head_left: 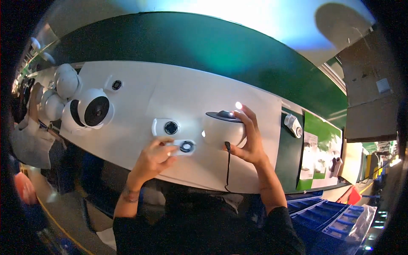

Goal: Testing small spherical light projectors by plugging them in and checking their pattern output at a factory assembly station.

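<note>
My right hand (252, 142) is closed round the right side of a white round camera-like device (216, 134). A dark disc-shaped part (214, 114) sits on its top, and a fingertip by it is brightly lit. A black cable (228, 168) runs from a plug at the device's front toward the table's near edge. To the left, my left hand (154, 160) has its fingers closed on the left end of a small white lens piece (192, 146) with a dark-ringed round lens. Just behind that lies a similar white lens piece (160, 126).
Several white round devices (89, 104) with dark faces crowd the left end of the white table mat (131, 106). A small lens piece (116, 85) lies nearby. Another white piece (293, 126) rests at the right, beside a green printed sheet (318, 146). Blue bins (314, 216) stand lower right. Another person's sleeve (32, 142) shows far left.
</note>
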The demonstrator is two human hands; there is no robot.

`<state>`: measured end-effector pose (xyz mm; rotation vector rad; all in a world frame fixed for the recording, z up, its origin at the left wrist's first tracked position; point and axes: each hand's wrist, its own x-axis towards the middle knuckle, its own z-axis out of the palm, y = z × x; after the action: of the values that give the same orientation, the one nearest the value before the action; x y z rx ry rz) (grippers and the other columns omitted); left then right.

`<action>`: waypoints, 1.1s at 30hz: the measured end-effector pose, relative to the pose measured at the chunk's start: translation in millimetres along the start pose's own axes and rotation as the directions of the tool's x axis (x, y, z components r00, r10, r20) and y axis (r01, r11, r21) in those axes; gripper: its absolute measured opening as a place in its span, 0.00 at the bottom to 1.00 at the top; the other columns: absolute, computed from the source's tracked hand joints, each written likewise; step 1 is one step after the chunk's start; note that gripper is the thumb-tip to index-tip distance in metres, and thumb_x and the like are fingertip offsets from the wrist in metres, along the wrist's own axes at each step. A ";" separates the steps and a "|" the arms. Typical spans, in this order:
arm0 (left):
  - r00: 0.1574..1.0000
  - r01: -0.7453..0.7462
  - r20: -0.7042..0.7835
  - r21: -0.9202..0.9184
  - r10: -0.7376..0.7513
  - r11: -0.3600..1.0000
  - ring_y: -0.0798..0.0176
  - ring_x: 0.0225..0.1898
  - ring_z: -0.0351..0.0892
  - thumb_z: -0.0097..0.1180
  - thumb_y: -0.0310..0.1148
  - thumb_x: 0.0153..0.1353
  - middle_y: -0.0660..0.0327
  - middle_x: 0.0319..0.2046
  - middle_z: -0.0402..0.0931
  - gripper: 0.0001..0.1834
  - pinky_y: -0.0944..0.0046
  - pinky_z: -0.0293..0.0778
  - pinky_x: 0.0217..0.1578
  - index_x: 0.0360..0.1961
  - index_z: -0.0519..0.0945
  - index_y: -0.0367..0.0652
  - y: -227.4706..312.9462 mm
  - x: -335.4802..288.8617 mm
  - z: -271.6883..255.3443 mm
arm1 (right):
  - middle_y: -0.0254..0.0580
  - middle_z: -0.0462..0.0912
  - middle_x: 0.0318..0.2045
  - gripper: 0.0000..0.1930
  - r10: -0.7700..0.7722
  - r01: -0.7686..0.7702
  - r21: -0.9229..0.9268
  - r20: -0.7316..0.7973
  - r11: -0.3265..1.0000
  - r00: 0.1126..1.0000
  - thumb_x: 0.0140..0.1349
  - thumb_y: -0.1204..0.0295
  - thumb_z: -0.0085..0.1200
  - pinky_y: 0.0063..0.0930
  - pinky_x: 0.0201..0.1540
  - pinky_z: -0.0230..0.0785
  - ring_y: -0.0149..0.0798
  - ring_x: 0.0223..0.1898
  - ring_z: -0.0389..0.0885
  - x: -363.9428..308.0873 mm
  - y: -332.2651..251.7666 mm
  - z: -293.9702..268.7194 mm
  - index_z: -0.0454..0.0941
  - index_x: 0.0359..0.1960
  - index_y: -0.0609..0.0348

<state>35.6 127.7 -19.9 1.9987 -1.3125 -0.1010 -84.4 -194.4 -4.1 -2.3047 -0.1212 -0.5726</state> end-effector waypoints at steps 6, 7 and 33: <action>0.973 0.071 -0.207 -0.154 -0.102 0.986 0.53 0.44 0.82 0.65 0.33 0.61 0.54 0.48 0.81 0.13 0.59 0.79 0.44 0.46 0.85 0.41 -0.2 17.9 -9.4 | 0.64 0.59 0.69 0.48 0.006 -0.006 0.045 -0.003 0.999 1.000 0.47 0.49 0.72 0.51 0.66 0.63 0.63 0.69 0.62 -0.7 0.9 0.5 0.64 0.67 0.57; 0.968 0.038 -0.241 -0.143 -0.072 0.989 0.54 0.45 0.82 0.65 0.33 0.62 0.54 0.49 0.80 0.13 0.59 0.78 0.46 0.46 0.85 0.41 0.1 24.0 -8.6 | 0.62 0.58 0.69 0.47 -0.001 0.001 0.066 0.001 0.998 1.000 0.47 0.52 0.72 0.49 0.67 0.62 0.59 0.69 0.62 -0.8 0.8 0.0 0.64 0.67 0.59; 0.999 -0.004 -0.038 -0.338 -0.009 0.941 0.61 0.41 0.74 0.62 0.23 0.61 0.59 0.45 0.73 0.17 0.63 0.72 0.44 0.52 0.83 0.44 -4.2 57.0 -12.6 | 0.63 0.58 0.69 0.48 0.001 -0.001 0.077 0.008 0.997 1.000 0.46 0.52 0.73 0.50 0.68 0.60 0.60 0.70 0.60 1.4 0.1 1.3 0.63 0.68 0.58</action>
<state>71.4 88.4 4.5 1.7011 -1.1781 -0.2692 -82.6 -193.7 -4.4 -2.2325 -0.1432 -0.5494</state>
